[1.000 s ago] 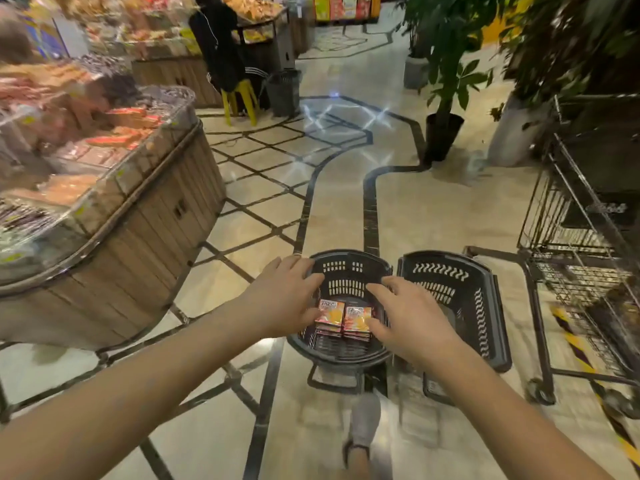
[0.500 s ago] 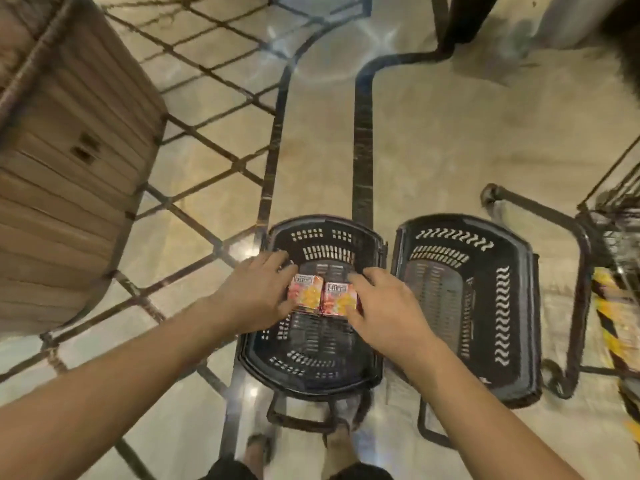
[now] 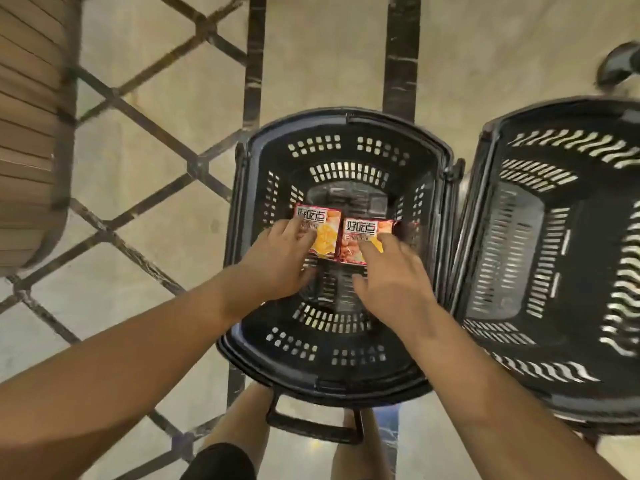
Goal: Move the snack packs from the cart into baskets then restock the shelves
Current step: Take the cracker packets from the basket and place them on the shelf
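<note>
I had both hands down inside the left basket [image 3: 346, 116], which stood on the floor with the right basket [image 3: 554, 362] just beside it at 3 o'clock. The two snack packs lay side by side over the basket's floor, a little toward 12 from its centre and touching along their inner edges. The left snack pack [image 3: 323, 233] had its long axis running roughly 12 to 6, its top tipped slightly toward 11. The right snack pack [image 3: 356, 237] sat a shade nearer me. More red wrapper showed at its 3 o'clock edge, so I took each as a stack, though I could not count the packs.

From my left hand [image 3: 277, 265] its pack lay at 1 o'clock. The fingers were curled over its near-left corner and the thumb was tucked at the near edge, so I read that as a hold. From my right hand [image 3: 394, 278] its pack lay at 11. The fingers were laid on top and the thumb was splayed toward 7. I could not tell whether they pinched or only pressed.

Each hand was nearest its own pack. I judged the next move to be a plain release, drawing both hands back toward 6.

A wooden display [image 3: 31, 133] stood at 9 o'clock.
</note>
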### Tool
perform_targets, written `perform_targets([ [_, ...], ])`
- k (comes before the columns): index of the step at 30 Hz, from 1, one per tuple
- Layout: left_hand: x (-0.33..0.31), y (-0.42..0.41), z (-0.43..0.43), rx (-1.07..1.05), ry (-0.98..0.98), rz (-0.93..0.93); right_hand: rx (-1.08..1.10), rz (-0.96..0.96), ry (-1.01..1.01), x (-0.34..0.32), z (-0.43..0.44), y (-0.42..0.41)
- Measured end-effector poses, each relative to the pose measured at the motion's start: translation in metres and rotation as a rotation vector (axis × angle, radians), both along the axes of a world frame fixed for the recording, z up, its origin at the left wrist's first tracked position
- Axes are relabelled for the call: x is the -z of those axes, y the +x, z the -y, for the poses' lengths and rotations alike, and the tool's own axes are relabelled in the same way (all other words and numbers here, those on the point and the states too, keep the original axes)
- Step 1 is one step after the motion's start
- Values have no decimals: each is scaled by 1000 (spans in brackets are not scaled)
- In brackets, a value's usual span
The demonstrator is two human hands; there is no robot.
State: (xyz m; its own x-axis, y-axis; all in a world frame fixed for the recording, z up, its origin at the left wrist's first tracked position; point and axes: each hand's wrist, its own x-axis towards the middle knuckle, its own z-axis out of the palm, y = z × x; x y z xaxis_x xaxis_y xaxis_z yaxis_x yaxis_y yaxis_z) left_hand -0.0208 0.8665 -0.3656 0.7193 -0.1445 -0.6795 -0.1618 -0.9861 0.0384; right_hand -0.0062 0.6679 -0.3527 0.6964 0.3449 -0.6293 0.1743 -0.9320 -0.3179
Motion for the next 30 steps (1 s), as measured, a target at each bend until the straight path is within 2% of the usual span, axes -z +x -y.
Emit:
perform_targets([
  [5,70,15,-2,-15,-13,-36,41,8,-38,70,-11,11],
  [11,140,16,-14,-129,22,-113,82,-109,-109,136,-25,16],
  [18,193,18,-15,-681,-152,-155,194,-110,-117,169,-25,8],
  [24,207,33,2,-1103,-217,-21,371,-99,-127,189,-17,5],
  [26,204,35,5,-1192,-227,19,472,-112,-108,195,-14,5],
  [30,197,33,9,-1226,-271,42,715,-180,0,209,-15,10],
])
